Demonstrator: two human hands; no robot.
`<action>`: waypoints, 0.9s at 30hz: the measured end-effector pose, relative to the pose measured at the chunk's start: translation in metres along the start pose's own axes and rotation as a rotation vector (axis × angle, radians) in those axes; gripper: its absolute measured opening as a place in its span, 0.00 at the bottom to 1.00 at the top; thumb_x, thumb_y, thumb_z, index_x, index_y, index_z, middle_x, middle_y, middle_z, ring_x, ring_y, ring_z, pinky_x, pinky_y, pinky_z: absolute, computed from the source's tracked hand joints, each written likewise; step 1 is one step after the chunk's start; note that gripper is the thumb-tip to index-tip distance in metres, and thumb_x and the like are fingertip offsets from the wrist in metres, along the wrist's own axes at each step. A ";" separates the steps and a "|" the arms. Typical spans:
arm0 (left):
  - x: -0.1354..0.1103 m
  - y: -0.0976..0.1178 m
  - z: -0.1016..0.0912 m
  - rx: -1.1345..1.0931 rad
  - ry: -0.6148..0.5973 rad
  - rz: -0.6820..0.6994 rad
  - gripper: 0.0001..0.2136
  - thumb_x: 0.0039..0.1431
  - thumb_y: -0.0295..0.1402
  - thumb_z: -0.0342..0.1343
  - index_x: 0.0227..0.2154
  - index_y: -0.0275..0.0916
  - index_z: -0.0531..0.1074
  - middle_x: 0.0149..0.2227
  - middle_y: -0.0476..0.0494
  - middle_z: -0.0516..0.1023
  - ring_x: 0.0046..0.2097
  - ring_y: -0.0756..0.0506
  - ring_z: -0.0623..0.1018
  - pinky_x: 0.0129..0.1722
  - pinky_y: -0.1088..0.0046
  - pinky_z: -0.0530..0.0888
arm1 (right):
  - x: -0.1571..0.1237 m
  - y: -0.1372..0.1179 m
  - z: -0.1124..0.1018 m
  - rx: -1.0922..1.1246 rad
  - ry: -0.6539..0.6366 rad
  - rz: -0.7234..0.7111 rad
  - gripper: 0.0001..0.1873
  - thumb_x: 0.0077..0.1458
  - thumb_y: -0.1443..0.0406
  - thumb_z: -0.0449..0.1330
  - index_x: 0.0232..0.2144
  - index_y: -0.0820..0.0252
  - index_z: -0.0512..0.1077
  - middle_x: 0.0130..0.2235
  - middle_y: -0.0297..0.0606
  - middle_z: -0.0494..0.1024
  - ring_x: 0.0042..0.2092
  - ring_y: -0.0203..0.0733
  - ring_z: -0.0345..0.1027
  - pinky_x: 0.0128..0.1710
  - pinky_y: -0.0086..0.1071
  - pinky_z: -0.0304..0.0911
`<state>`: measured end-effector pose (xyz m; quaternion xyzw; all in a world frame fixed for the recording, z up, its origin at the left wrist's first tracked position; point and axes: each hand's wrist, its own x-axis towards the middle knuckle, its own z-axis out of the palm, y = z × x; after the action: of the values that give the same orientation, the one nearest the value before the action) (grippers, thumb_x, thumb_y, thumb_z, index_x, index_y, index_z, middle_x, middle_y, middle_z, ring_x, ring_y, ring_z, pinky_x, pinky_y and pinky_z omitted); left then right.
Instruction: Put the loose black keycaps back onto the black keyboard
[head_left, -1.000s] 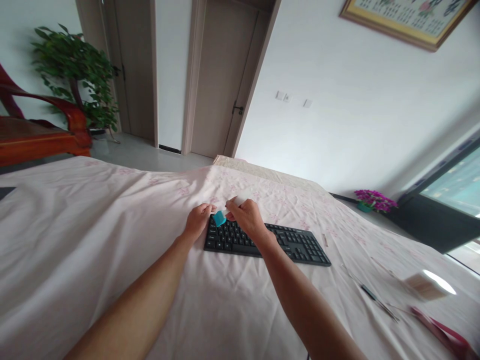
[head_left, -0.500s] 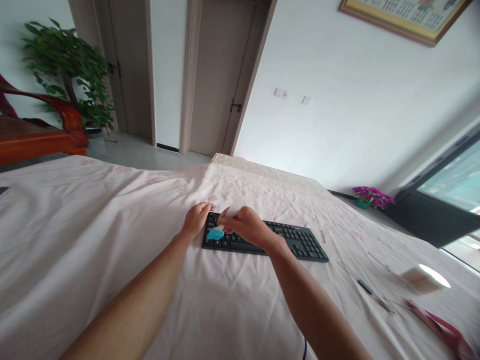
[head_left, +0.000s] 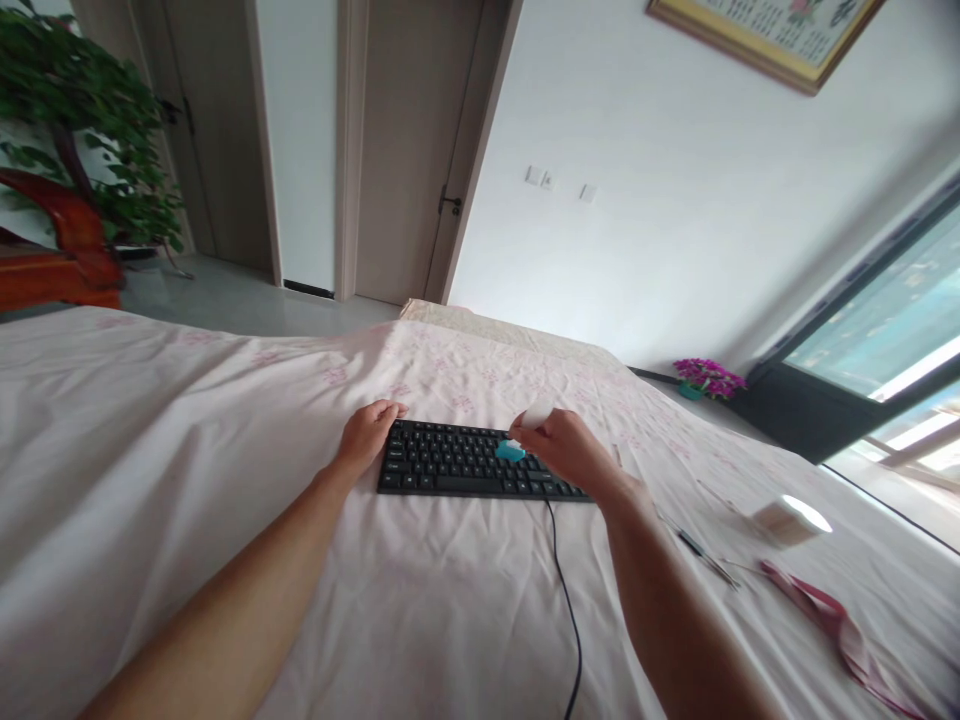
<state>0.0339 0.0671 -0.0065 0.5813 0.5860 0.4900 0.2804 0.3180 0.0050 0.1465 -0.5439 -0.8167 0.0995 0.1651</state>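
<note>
A black keyboard (head_left: 450, 462) lies on a pale pink floral cloth (head_left: 187, 440), its black cable (head_left: 566, 610) running toward me. My left hand (head_left: 365, 437) rests at the keyboard's left end, fingers curled over its edge. My right hand (head_left: 571, 452) is closed on a small white-handled tool with a teal head (head_left: 511, 451), and the teal head touches the keys right of the middle.
A small white-topped box (head_left: 787, 520), a dark pen (head_left: 701, 553) and a red strap (head_left: 832, 625) lie on the cloth at the right. Behind are doors, a leafy plant (head_left: 82, 120), a red wooden chair (head_left: 52, 260) and purple flowers (head_left: 709, 377) by the window.
My right hand has carried the teal-headed tool from the keyboard's left end rightward across the keys. The view has swung to the right, and the left hand stays at the left edge.
</note>
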 end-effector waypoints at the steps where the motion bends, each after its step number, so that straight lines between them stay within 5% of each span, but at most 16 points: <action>1: 0.000 0.000 0.000 0.000 -0.003 0.003 0.18 0.57 0.44 0.45 0.38 0.41 0.76 0.40 0.47 0.81 0.44 0.44 0.77 0.44 0.72 0.70 | -0.001 0.002 0.003 0.098 -0.029 -0.014 0.15 0.56 0.58 0.52 0.27 0.61 0.73 0.23 0.33 0.71 0.29 0.36 0.66 0.28 0.27 0.55; 4: -0.001 -0.001 0.000 0.000 -0.004 0.029 0.18 0.57 0.45 0.46 0.38 0.41 0.76 0.41 0.47 0.80 0.44 0.44 0.77 0.44 0.73 0.70 | -0.004 0.015 0.010 0.337 -0.134 -0.008 0.14 0.55 0.57 0.53 0.30 0.61 0.74 0.24 0.32 0.72 0.29 0.35 0.67 0.29 0.25 0.57; 7: -0.001 -0.001 0.001 0.004 -0.004 0.022 0.18 0.57 0.45 0.46 0.38 0.41 0.76 0.41 0.47 0.81 0.44 0.44 0.77 0.43 0.73 0.70 | -0.009 0.036 0.007 0.294 -0.210 0.018 0.14 0.54 0.58 0.54 0.28 0.61 0.73 0.23 0.32 0.71 0.27 0.35 0.65 0.27 0.25 0.56; 12: -0.001 0.001 0.001 0.016 -0.012 0.010 0.18 0.56 0.45 0.46 0.38 0.41 0.76 0.40 0.47 0.81 0.44 0.44 0.77 0.43 0.73 0.70 | -0.020 0.062 -0.015 -0.190 0.038 0.135 0.14 0.51 0.59 0.56 0.19 0.61 0.69 0.20 0.34 0.68 0.25 0.34 0.61 0.25 0.28 0.48; 15: -0.001 0.001 0.001 0.028 -0.017 0.003 0.18 0.56 0.45 0.46 0.38 0.41 0.76 0.40 0.47 0.81 0.43 0.44 0.77 0.44 0.73 0.70 | -0.024 0.066 -0.019 -0.055 0.048 0.148 0.15 0.53 0.57 0.54 0.25 0.60 0.73 0.22 0.33 0.70 0.26 0.35 0.62 0.25 0.27 0.50; 19: 0.000 0.000 0.001 0.042 -0.020 -0.014 0.18 0.56 0.46 0.47 0.38 0.42 0.76 0.40 0.47 0.81 0.43 0.43 0.77 0.44 0.72 0.70 | -0.029 0.070 -0.013 0.239 -0.099 0.097 0.18 0.55 0.54 0.52 0.32 0.61 0.74 0.24 0.33 0.73 0.28 0.36 0.66 0.27 0.26 0.55; 24: 0.000 -0.001 0.001 0.063 -0.027 -0.014 0.18 0.56 0.46 0.47 0.39 0.43 0.76 0.41 0.48 0.80 0.44 0.44 0.77 0.44 0.73 0.70 | -0.041 0.081 -0.018 -0.122 0.055 0.200 0.15 0.51 0.57 0.56 0.21 0.62 0.71 0.20 0.33 0.70 0.25 0.35 0.62 0.26 0.27 0.50; 27: 0.000 -0.001 0.002 0.083 -0.031 -0.012 0.18 0.56 0.46 0.47 0.40 0.42 0.76 0.41 0.47 0.80 0.44 0.43 0.77 0.44 0.72 0.70 | -0.048 0.085 -0.023 -0.001 0.038 0.195 0.16 0.53 0.55 0.54 0.26 0.61 0.73 0.22 0.33 0.72 0.26 0.35 0.64 0.26 0.26 0.53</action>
<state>0.0349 0.0673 -0.0083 0.5964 0.6050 0.4544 0.2680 0.4165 -0.0066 0.1307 -0.6227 -0.7567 0.1045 0.1697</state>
